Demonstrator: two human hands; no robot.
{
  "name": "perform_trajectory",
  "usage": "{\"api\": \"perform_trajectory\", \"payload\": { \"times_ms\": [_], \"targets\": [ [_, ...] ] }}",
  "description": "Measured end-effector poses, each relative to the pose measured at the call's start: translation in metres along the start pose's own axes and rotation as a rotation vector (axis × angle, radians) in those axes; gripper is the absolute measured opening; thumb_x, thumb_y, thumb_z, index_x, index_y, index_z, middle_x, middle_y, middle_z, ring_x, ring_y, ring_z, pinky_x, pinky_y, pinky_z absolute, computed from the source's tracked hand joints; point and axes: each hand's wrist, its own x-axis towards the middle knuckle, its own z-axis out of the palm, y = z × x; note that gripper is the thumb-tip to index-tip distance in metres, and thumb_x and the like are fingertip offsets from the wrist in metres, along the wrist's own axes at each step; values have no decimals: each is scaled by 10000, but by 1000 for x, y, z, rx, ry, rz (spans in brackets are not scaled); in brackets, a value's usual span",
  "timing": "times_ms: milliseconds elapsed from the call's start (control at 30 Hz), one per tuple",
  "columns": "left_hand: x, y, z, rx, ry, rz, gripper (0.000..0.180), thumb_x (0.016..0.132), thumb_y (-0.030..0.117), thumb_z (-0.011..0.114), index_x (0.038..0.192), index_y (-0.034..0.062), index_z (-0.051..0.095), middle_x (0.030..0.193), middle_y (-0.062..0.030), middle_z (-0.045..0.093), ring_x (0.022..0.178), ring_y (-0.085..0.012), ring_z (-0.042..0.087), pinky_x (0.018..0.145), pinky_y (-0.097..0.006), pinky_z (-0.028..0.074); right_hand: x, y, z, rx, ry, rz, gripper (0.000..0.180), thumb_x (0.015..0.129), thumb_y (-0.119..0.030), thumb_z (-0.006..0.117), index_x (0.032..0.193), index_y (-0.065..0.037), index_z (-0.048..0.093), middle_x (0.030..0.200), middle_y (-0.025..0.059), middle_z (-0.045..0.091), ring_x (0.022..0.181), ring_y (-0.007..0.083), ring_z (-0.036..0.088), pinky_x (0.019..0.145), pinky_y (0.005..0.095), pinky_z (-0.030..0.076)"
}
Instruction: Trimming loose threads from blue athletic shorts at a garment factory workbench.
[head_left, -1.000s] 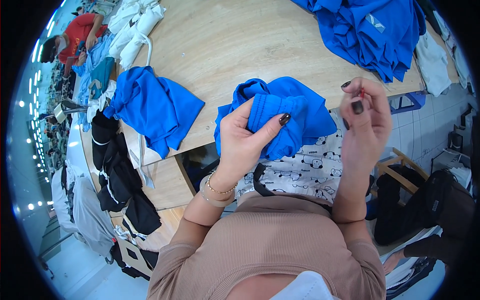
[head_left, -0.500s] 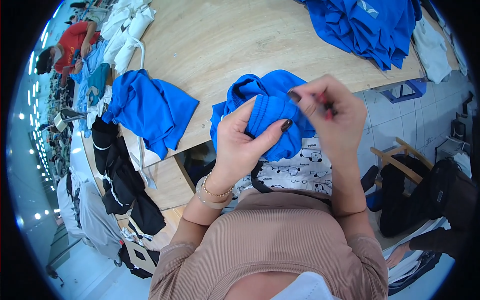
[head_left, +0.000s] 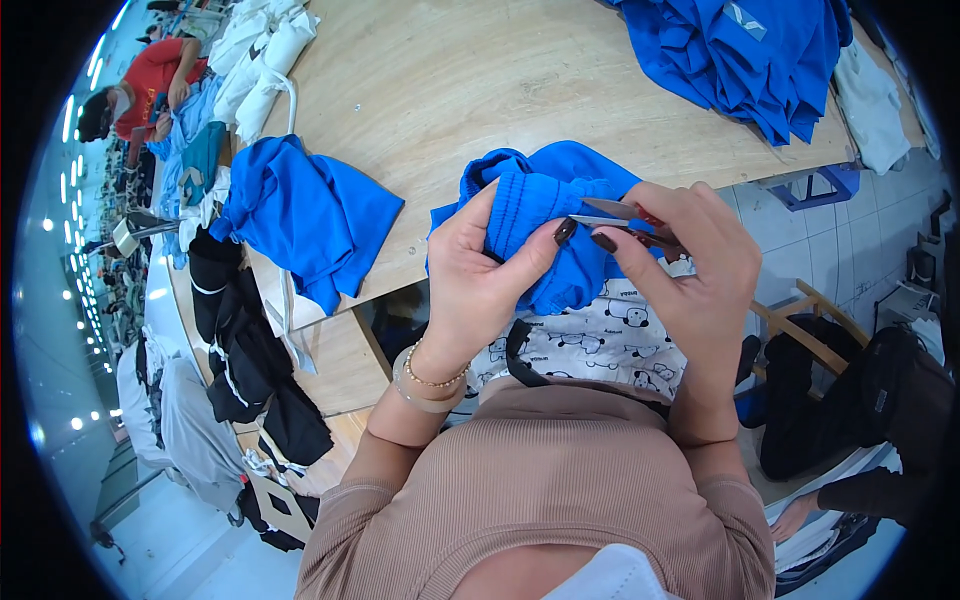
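My left hand (head_left: 480, 260) pinches the gathered elastic band of a blue garment (head_left: 535, 205), its thumb pressed on top of the cloth. The rest of that garment lies bunched at the table's near edge. In my right hand (head_left: 690, 260) is a pair of small scissors (head_left: 612, 214) with red on the handles. Their blades stand apart and point left at the cloth by my left thumb. Whether they touch the fabric or a thread I cannot tell.
A second blue garment (head_left: 305, 215) lies to the left on the wooden table (head_left: 430, 85). A blue garment pile (head_left: 740, 60) is at the far right. Black cloth (head_left: 240, 345) hangs at the left. A wooden stool (head_left: 810, 330) and another person's hand (head_left: 795, 515) are at the right.
My right hand has turned and come down slightly to the right, and the scissor blades now show open beside the band. The left hand keeps its hold on the garment.
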Motion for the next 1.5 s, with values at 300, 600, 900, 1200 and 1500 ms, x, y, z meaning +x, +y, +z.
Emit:
{"api": "perform_trajectory", "payload": {
  "times_ms": [300, 600, 900, 1200, 1500],
  "targets": [
    [0, 2, 0, -10, -23, 1, 165, 833, 28, 657, 986, -21, 622, 866, -7, 649, 756, -37, 564, 679, -193, 478, 2, 4, 2, -55, -13, -46, 266, 693, -108, 781, 919, -42, 657, 743, 49, 603, 613, 125, 538, 499, 214, 418],
    [0, 1, 0, -20, -11, 6, 166, 833, 28, 658, 985, -25, 619, 858, -9, 650, 746, -37, 566, 667, -192, 480, 2, 2, 4, -55, 30, -37, 233, 691, -127, 765, 863, -55, 628, 715, 34, 604, 576, 184, 500, 500, 284, 390],
    [-1, -1, 1, -32, 13, 0, 180, 830, 20, 653, 997, -33, 616, 873, -20, 659, 762, -45, 581, 682, -202, 491, 2, 1, 8, -49, 41, -15, 220, 699, -125, 757, 863, -60, 625, 703, 31, 598, 575, 183, 506, 500, 286, 395],
    [9, -10, 0, 33, 56, 16, 238, 840, 43, 593, 1055, -58, 602, 976, -81, 656, 861, -126, 605, 788, -226, 459, 2, 18, 16, 275, 75, 75, 211, 724, -119, 751, 901, -60, 655, 739, 61, 622, 649, 172, 592, 553, 279, 470],
    [15, -18, 0, -193, -61, -4, 181, 875, 2, 560, 1034, -79, 592, 1011, -136, 649, 896, -138, 607, 845, -243, 463, -5, 24, 12, -39, 319, -174, 205, 720, -261, 720, 831, -136, 602, 731, -13, 529, 733, 166, 516, 661, 318, 350]
  ]
}}
